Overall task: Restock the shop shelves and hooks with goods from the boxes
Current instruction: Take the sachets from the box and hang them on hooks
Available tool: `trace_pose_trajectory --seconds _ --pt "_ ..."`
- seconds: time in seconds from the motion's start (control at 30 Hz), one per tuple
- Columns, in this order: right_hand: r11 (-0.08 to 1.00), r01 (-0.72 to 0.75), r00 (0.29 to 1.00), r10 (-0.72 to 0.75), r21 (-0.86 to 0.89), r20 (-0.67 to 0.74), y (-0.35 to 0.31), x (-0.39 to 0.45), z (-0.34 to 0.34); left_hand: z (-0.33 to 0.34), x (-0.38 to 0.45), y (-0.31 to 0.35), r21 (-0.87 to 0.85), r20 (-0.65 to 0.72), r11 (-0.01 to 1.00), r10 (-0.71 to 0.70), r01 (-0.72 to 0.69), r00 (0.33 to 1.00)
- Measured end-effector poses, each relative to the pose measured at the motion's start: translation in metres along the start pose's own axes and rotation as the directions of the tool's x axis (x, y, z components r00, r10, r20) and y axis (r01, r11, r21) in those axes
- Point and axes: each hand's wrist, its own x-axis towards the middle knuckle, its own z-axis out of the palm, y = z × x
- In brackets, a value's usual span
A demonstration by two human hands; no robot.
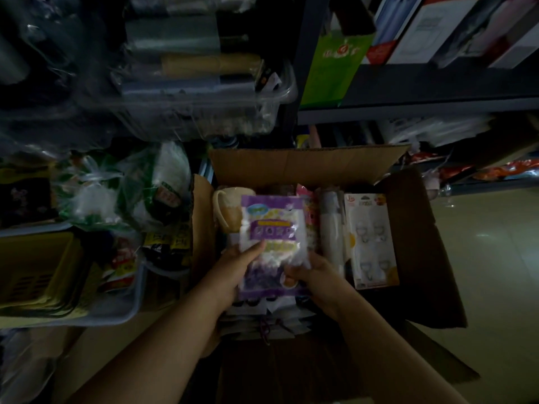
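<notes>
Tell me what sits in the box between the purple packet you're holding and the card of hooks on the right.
In the head view, a white cylinder stands between the purple packet and the card of hooks, plus a pink-edged packet.

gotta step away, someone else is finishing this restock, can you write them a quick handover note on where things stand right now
Left hand and right hand: both grip the purple packet, held over the open cardboard box.
In the box: a card of hooks on the right side, a white roll beside it, a beige jug on the left, more packets under the hands.
Done: one packet lifted out; nothing seen placed yet.
Left: put this packet on a shelf or hook, then empty the box. The metal shelf stands just behind it.
</notes>
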Motion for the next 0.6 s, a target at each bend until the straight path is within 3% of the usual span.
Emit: trace_pose_trajectory --seconds 0.2,0.3,0.4,0.6 --pt "0.996 -0.016 0.991 0.028 -0.092 0.134 0.008 0.002 0.004 -0.014 0.001 -0.001 0.092 -0.094 0.995 0.049 -0.040 0.994" --pt "0.967 -0.046 0.996 0.024 -0.249 -0.091 0.004 0.010 0.004 -0.020 -0.001 0.005 0.092 -0.161 0.987 0.143 -0.130 0.977" --pt "0.799 -0.120 0.919 -0.136 -0.590 -0.371 0.001 0.027 -0.003 -0.032 -0.002 0.014 0.133 -0.246 0.965 0.251 -0.224 0.936" --pt "0.664 -0.155 0.911 -0.190 -0.732 -0.366 0.011 0.064 0.003 -0.065 -0.001 0.022 0.166 -0.296 0.957 0.278 -0.238 0.914"
